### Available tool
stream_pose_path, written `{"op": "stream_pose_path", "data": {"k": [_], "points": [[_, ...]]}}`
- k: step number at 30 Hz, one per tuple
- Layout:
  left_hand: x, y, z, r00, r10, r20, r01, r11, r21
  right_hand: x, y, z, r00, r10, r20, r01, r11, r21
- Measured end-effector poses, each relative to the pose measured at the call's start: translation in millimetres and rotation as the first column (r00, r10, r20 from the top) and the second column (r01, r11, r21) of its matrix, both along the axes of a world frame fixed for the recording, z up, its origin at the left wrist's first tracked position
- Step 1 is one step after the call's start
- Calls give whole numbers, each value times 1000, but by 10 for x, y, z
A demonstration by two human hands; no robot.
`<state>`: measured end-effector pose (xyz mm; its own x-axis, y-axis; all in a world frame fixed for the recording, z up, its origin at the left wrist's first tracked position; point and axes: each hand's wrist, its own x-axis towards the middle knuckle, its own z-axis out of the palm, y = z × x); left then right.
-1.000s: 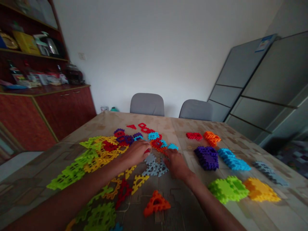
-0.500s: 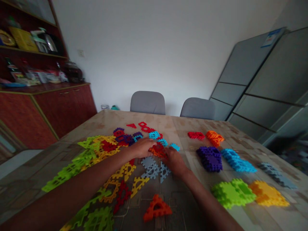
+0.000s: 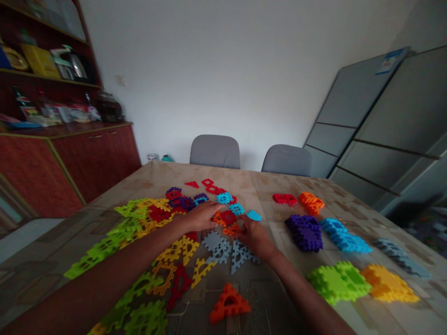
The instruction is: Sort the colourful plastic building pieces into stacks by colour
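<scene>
My left hand point(image 3: 203, 216) reaches into the middle of the loose pieces, its fingers closed on the edge of an orange notched plastic tile point(image 3: 218, 218). Opposite it, my right hand point(image 3: 254, 235) pinches another orange notched tile point(image 3: 231, 230). Between the hands lies a red square tile point(image 3: 228, 217). Light blue tiles point(image 3: 237, 209) are just beyond the fingers, and grey tiles point(image 3: 220, 251) lie on the near side. An orange triangular tile point(image 3: 229, 304) rests close to me.
Green tiles point(image 3: 101, 251) and yellow tiles point(image 3: 190, 249) spread on the left. Sorted stacks stand on the right: purple point(image 3: 304, 232), blue point(image 3: 345, 236), orange point(image 3: 312, 203), red point(image 3: 284, 199), green point(image 3: 340, 281), yellow point(image 3: 389, 283) and grey point(image 3: 401, 257). Two chairs point(image 3: 214, 151) back the table point(image 3: 265, 195).
My hands have drawn slightly apart. The orange tiles and the red square between them now show more clearly, and a grey triangle by my right hand has shifted towards me.
</scene>
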<state>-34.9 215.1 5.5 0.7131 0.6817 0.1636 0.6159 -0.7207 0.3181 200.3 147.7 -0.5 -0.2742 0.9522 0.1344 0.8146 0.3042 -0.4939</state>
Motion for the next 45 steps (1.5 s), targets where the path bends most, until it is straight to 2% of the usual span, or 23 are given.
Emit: {"op": "stream_pose_path", "data": {"k": [7,13,16,19,23,26,29,33,38,40,42,44,45], "points": [[22,-28,34,995,47,87,-45,999,-26,47,-223,115,989,66,-132,-52,993,101],[-149,-283,128,937,222,271,-212,975,-65,168,-640,186,942,206,-266,-178,976,126],[-253,-548,222,870,322,374,-284,946,-156,257,-886,177,888,286,-359,-256,958,132],[-345,-949,337,814,375,443,-268,920,-287,319,-1074,153,864,327,-382,-290,945,154],[-421,-1466,385,672,471,571,-137,837,-529,317,-1178,142,858,358,-368,-312,933,178],[-427,-1657,334,601,545,585,-36,749,-661,279,-1186,171,861,364,-355,-332,931,152],[-400,-1675,313,610,574,545,-39,709,-704,283,-1169,235,882,327,-340,-320,944,77],[-377,-1627,390,645,564,516,-89,726,-682,421,-1130,329,925,259,-279,-263,965,24],[-371,-1654,424,596,630,498,-163,702,-693,635,-1144,377,968,244,-49,-249,947,-202],[-338,-1659,371,518,680,519,-112,655,-747,652,-1170,361,964,259,55,-237,937,-258],[-311,-1636,323,397,741,542,-14,595,-804,619,-1192,332,952,275,134,-233,935,-268],[-336,-1585,340,285,784,552,52,562,-826,553,-1205,305,939,292,181,-243,937,-250],[-380,-1554,389,252,794,554,48,561,-826,515,-1208,296,937,295,187,-247,939,-240]]}}
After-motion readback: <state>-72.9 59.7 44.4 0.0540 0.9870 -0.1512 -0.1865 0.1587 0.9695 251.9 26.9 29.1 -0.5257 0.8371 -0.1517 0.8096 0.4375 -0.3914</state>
